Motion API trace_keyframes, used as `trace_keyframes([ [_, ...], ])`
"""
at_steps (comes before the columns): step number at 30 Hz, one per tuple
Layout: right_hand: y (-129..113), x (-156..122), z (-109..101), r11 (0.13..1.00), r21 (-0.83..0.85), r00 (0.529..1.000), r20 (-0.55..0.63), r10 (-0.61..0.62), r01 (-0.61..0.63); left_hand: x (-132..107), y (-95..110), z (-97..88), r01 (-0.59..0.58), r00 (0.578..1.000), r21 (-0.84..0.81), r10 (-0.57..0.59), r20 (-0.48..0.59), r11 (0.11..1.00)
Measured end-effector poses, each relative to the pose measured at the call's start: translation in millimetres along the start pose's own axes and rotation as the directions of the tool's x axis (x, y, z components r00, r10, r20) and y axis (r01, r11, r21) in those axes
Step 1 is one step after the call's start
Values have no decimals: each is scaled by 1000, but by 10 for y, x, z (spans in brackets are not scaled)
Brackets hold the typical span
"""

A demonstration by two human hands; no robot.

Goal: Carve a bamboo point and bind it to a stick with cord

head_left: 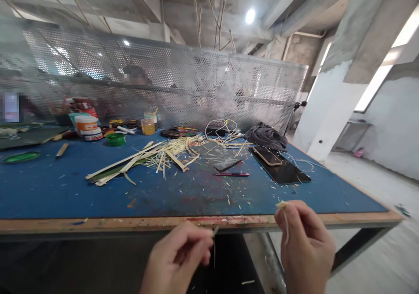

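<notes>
In front of the table edge, my left hand (178,257) is closed in a pinch. A thin thread-like strip (215,231) pokes out between its thumb and finger. Further right, my right hand (304,246) pinches a pale bamboo-like strip (282,204), one end of which curls down over the thumb. The hands are apart. Beyond them on the table lies a heap of pale shavings and split strips (176,148), with a dark purple pen (231,174) to its right.
A blue-topped table (196,198) carries a black tablet (288,172) with a phone (267,155) on it, a dark cloth (266,136), an abrasive-looking grey sheet (225,163), a green lid (115,139) and white-and-orange tubs (87,124). A perforated metal screen (183,89) stands behind.
</notes>
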State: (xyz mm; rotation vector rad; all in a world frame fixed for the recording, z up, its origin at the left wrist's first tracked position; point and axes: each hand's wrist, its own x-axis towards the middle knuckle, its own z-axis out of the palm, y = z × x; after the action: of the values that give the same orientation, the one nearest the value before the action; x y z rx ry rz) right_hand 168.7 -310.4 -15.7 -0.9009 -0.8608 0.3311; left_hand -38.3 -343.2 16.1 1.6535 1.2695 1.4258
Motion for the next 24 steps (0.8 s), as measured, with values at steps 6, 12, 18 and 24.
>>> trace_keyframes([
  [6, -70, -150, 189, 996, -89, 989, 150, -13, 26, 968, -310, -6, -168, 964, 405, 235, -122, 899],
  [12, 9, -191, 263, 986, -118, 989, 102, -108, 120, 611, -108, 215, -176, 982, 213, 157, 104, 961],
  [18, -4, -348, 338, 987, -93, 968, 228, -108, 132, 238, 48, 461, 75, 953, -132, -33, 301, 988],
  [24, -35, -315, 336, 998, -56, 955, 294, 39, -24, 350, -15, 500, 295, 908, -277, -178, 380, 914],
])
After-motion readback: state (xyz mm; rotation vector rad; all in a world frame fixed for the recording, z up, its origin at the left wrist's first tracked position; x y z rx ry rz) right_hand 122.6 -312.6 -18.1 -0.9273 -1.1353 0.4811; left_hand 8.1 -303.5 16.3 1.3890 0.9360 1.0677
